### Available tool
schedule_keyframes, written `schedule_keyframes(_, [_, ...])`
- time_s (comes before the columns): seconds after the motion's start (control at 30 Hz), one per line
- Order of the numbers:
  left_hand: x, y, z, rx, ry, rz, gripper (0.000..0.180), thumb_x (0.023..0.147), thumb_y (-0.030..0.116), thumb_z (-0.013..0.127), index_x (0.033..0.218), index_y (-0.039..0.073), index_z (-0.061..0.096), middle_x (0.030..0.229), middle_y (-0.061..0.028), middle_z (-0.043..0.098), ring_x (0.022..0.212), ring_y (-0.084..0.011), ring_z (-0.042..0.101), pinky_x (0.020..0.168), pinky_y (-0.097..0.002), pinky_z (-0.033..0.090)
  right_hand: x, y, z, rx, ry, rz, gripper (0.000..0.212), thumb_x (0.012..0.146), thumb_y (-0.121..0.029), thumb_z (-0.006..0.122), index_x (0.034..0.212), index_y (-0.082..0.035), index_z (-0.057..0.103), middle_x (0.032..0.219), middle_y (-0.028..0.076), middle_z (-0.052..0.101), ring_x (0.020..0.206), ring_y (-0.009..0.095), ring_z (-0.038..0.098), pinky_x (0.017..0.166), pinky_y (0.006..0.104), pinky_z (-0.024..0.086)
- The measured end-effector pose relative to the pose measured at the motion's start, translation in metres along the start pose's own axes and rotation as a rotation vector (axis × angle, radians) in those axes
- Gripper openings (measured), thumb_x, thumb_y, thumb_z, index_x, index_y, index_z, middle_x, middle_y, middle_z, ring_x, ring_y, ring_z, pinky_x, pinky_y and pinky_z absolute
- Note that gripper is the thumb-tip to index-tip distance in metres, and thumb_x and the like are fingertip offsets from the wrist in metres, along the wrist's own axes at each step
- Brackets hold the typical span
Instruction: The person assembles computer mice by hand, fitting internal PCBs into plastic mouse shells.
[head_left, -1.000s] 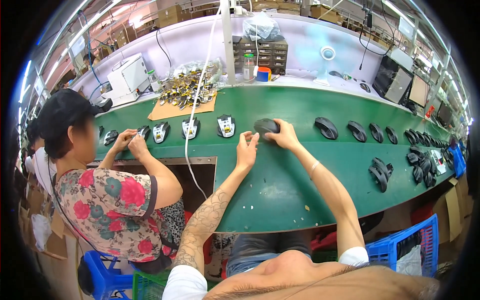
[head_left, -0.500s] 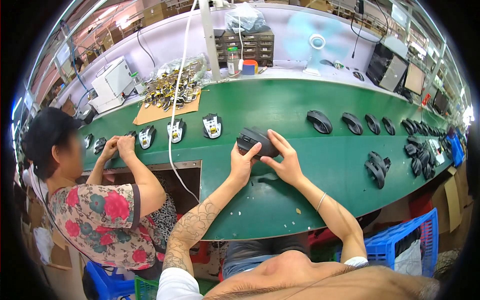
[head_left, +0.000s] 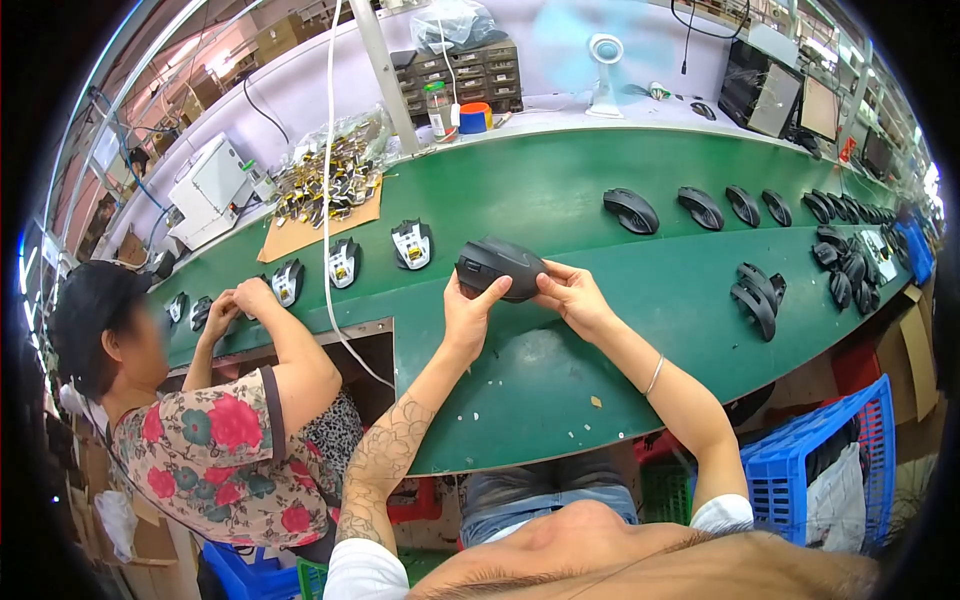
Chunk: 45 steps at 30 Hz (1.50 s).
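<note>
Head view: I observe the left hand (head_left: 468, 312) and right hand (head_left: 572, 296) both gripping a black computer mouse (head_left: 500, 267), fingers curled around its ends, raised above the middle of the green workbench (head_left: 560, 370). A co-worker's hands (head_left: 238, 300) work at the bench's left end.

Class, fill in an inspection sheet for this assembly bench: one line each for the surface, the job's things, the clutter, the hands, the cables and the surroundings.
Surface: green curved bench, small pale scraps near its front edge.
Job's things: black computer mouse, lifted off the bench between both hands.
Clutter: open mouse bases in a row at left; finished black mice lined up at right; pile of small parts on cardboard.
Hands: left hand and right hand both grip the mouse.
Cables: white cable hangs down across the bench.
Surroundings: a co-worker in a floral top at left; blue crate at right; white fan behind.
</note>
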<state>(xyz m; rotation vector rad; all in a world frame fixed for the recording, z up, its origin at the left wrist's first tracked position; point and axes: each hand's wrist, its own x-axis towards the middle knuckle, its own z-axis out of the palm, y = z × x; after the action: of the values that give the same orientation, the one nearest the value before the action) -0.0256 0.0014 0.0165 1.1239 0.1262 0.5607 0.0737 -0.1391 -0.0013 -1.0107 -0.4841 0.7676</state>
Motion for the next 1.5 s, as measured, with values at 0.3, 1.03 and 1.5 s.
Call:
schedule_keyframes(0.3, [0.001, -0.004, -0.007, -0.064, 0.019, -0.125, 0.035, 0.077, 0.007, 0.071, 0.106, 0.002, 0.051, 0.102, -0.0068, 0.059, 0.092, -0.0157, 0.059, 0.081, -0.0283, 0.048, -0.005, -0.004, 0.006, -0.061, 0.066, 0.083, 0.037, 0.086, -0.023, 0.062, 0.116, -0.002, 0.058, 0.104, 0.007, 0.063, 0.096, 0.016, 0.058, 0.086, 0.0325, 0.044])
schedule_keyframes(1.03, [0.012, -0.010, -0.025, -0.249, 0.149, -0.307, 0.029, 0.091, 0.040, 0.047, 0.094, 0.014, 0.059, 0.078, 0.0032, 0.060, 0.068, -0.0099, 0.055, 0.071, -0.0312, 0.048, -0.003, -0.004, -0.001, -0.039, 0.046, 0.140, 0.044, 0.085, -0.026, 0.063, 0.117, 0.003, 0.055, 0.106, 0.014, 0.061, 0.097, 0.020, 0.058, 0.087, 0.0339, 0.045])
schedule_keyframes(1.5, [-0.002, 0.001, -0.011, -0.225, -0.005, -0.231, 0.074, 0.084, 0.062, 0.038, 0.128, 0.004, 0.028, 0.133, -0.0168, 0.039, 0.110, -0.0366, 0.053, 0.081, -0.0336, 0.049, 0.020, -0.027, -0.084, -0.099, 0.601, -0.120, 0.042, 0.082, -0.021, 0.067, 0.110, 0.008, 0.056, 0.098, 0.013, 0.062, 0.086, 0.019, 0.060, 0.071, 0.0313, 0.052])
